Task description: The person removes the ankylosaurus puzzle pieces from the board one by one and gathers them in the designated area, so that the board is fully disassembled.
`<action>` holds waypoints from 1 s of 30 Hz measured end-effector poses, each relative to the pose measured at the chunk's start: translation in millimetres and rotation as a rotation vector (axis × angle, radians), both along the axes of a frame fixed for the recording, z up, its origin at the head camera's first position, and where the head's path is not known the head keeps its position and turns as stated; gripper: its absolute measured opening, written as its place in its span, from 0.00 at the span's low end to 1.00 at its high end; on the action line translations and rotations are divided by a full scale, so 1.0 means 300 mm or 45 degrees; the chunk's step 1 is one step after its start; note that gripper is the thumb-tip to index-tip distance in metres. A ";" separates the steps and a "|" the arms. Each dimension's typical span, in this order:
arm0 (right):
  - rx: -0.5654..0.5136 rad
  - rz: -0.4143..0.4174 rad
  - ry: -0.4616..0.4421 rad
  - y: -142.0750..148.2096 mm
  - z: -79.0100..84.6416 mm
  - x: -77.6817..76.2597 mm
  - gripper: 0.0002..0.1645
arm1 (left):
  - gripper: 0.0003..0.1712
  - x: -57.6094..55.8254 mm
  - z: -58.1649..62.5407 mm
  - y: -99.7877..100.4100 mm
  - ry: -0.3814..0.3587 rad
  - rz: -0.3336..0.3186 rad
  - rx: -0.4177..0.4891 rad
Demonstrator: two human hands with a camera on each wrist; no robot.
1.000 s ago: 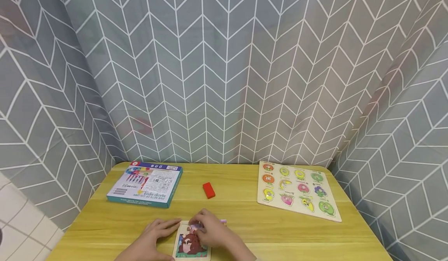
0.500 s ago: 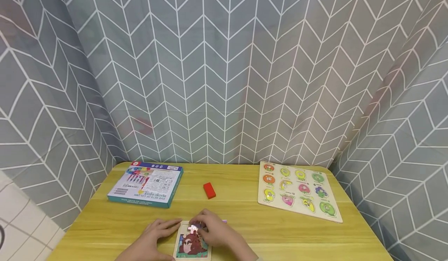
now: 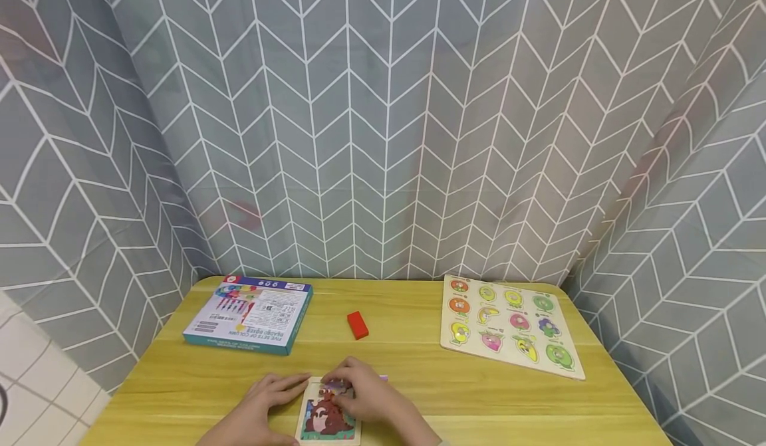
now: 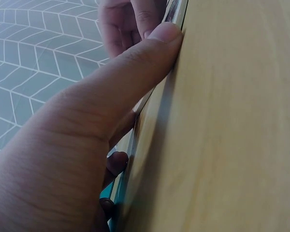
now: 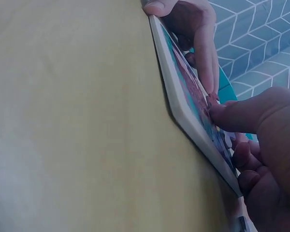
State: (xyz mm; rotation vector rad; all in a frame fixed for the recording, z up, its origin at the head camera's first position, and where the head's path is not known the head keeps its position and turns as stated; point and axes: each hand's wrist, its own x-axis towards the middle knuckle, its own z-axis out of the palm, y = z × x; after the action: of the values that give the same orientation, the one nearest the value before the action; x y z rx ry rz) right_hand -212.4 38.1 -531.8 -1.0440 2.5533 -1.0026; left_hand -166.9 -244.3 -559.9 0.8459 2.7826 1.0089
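Note:
A small jigsaw puzzle in a pale wooden frame (image 3: 329, 442) lies at the near middle of the table, its picture a reddish-brown creature. My left hand (image 3: 257, 409) holds the frame along its left side, thumb at the near corner and index finger at the far one. In the left wrist view the thumb (image 4: 164, 35) presses against the frame's edge. Over the upper part of the puzzle, my right hand (image 3: 365, 393) pinches a puzzle piece (image 3: 327, 394) between thumb and fingers. The right wrist view shows that thumb (image 5: 220, 115) right at the picture; the fingers partly hide the upper pieces.
A purple-edged bit (image 3: 383, 377) peeks out behind my right hand. Farther back are a red block (image 3: 357, 325), a boxed bead set (image 3: 248, 314) at left and a fruit peg board (image 3: 509, 326) at right. A patterned curtain (image 3: 383, 133) hangs behind the table (image 3: 479, 406).
The piece at the puzzle's upper part, bright with glare half a second ago, now looks red-brown as my right fingers shift it slightly. My left hand stays in place.

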 end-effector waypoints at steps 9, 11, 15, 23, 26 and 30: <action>0.010 0.009 0.039 0.004 -0.012 -0.005 0.16 | 0.54 0.001 0.010 0.002 -0.030 0.005 -0.006; 0.023 0.022 0.066 0.003 -0.011 -0.007 0.15 | 0.54 0.001 0.011 0.002 -0.032 0.005 -0.004; 0.043 0.033 0.092 0.002 -0.010 -0.008 0.15 | 0.54 0.002 0.010 0.001 -0.019 0.001 0.001; 0.071 0.013 0.047 0.001 -0.009 -0.003 0.16 | 0.54 0.005 0.004 -0.002 0.013 -0.006 0.017; 0.078 0.012 0.078 0.001 -0.007 0.000 0.16 | 0.54 0.005 0.003 -0.002 0.005 -0.006 0.020; 0.084 0.010 0.101 0.000 -0.007 0.005 0.15 | 0.54 0.004 0.000 -0.001 0.031 -0.014 0.021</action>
State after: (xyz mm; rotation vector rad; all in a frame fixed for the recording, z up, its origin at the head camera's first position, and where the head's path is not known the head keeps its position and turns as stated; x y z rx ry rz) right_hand -210.9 38.1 -534.0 -1.0961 2.6232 -0.8854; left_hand -165.7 -244.6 -559.8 0.8809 2.7901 1.0285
